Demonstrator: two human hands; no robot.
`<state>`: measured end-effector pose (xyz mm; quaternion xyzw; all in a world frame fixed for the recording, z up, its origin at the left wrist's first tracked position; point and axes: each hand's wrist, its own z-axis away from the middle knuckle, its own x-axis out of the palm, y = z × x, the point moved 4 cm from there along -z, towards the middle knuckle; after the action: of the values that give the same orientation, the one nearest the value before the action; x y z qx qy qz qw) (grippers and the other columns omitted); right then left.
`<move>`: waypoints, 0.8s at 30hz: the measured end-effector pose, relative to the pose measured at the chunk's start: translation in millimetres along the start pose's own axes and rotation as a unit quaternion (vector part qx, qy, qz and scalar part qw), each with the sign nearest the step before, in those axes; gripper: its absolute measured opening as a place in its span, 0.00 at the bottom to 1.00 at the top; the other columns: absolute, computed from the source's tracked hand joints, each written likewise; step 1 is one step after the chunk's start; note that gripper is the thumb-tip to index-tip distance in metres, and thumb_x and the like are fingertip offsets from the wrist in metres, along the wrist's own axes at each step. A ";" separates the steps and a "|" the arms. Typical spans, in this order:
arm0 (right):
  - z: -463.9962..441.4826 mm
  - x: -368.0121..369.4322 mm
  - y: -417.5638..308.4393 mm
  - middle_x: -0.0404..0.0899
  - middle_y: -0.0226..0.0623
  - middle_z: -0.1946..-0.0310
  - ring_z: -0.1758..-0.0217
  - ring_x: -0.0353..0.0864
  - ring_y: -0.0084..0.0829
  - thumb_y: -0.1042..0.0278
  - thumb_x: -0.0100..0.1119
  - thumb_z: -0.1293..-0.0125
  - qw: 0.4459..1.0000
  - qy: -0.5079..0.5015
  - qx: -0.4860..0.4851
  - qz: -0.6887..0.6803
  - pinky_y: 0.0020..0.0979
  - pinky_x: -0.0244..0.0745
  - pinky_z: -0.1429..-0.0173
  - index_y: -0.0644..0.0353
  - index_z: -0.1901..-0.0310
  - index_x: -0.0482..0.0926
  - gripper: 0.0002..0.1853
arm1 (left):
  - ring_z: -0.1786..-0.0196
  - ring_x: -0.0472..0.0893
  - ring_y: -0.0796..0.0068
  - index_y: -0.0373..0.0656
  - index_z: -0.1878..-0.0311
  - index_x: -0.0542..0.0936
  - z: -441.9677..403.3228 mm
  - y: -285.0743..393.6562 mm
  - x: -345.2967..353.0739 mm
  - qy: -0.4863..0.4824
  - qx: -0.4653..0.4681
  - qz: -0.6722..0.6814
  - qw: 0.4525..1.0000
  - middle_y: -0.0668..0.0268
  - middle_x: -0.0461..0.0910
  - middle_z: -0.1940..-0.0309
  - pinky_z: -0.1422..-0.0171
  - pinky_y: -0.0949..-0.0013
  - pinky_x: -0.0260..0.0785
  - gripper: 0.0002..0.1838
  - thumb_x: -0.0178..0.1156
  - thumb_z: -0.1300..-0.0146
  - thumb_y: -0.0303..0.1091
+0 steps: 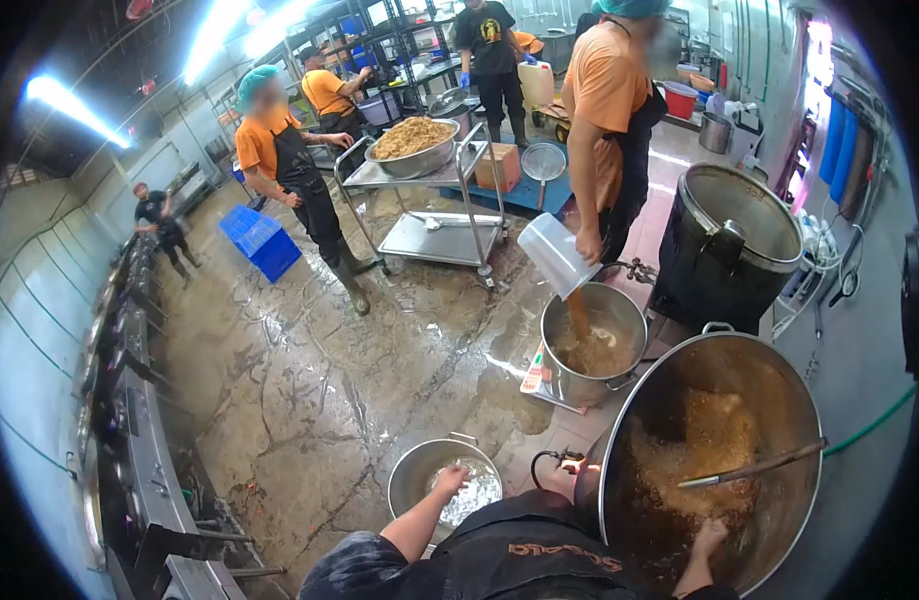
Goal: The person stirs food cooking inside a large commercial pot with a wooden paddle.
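Note:
My left hand (452,482) is over a metal pot (410,470) on the floor, which holds a shiny white material (480,497). Its fingers look loosely apart, and I see nothing held in them. To the right, my right hand (712,536) hangs inside the near rim of a very large metal pot (620,425). That hand looks closed; whatever may be in it is hidden. Brown, foamy liquid (715,430) fills part of the large pot. Beyond the hand, a long stirring tool (755,468) with a wooden handle slants across the pot and rests on its right rim.
A co-worker (615,100) tips brown liquid from a clear plastic container (557,252) into a steel pot (593,375). Flame shows at a burner (572,465) beside the large pot. A cart (435,255) carries a heaped bowl (412,165). A blue crate (260,240) lies on the wet floor.

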<state>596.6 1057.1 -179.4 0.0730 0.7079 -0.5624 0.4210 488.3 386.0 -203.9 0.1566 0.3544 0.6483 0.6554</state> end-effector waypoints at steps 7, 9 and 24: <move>53.3 144.3 -142.7 0.59 0.28 0.87 0.86 0.56 0.21 0.70 0.52 0.47 0.843 0.033 0.273 -0.462 0.28 0.54 0.79 0.58 0.81 0.66 0.09 | 0.76 0.77 0.70 0.35 0.72 0.79 39.2 -112.5 2.5 -0.015 -0.015 -0.212 0.977 0.59 0.79 0.74 0.72 0.65 0.67 0.15 0.56 0.49 0.40; 36.4 143.9 -183.6 0.54 0.25 0.89 0.87 0.51 0.19 0.70 0.51 0.46 0.804 0.044 0.288 -0.518 0.26 0.51 0.80 0.55 0.84 0.61 0.13 | 0.74 0.77 0.69 0.36 0.71 0.80 49.9 -113.4 3.1 -0.004 -0.008 -0.208 0.978 0.58 0.79 0.74 0.70 0.65 0.67 0.15 0.56 0.49 0.41; 46.7 165.8 -264.8 0.53 0.20 0.88 0.90 0.50 0.14 0.75 0.46 0.47 0.819 -0.224 0.096 -0.520 0.21 0.48 0.87 0.50 0.84 0.56 0.14 | 0.56 0.74 0.70 0.40 0.49 0.70 370.4 462.2 -52.8 0.079 0.807 0.138 0.568 0.61 0.74 0.58 0.49 0.67 0.66 0.18 0.54 0.43 0.34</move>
<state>362.6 861.2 -97.9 -0.3939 0.4691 -0.7637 0.2040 398.9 480.4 376.4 0.6158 0.7550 0.1855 0.1281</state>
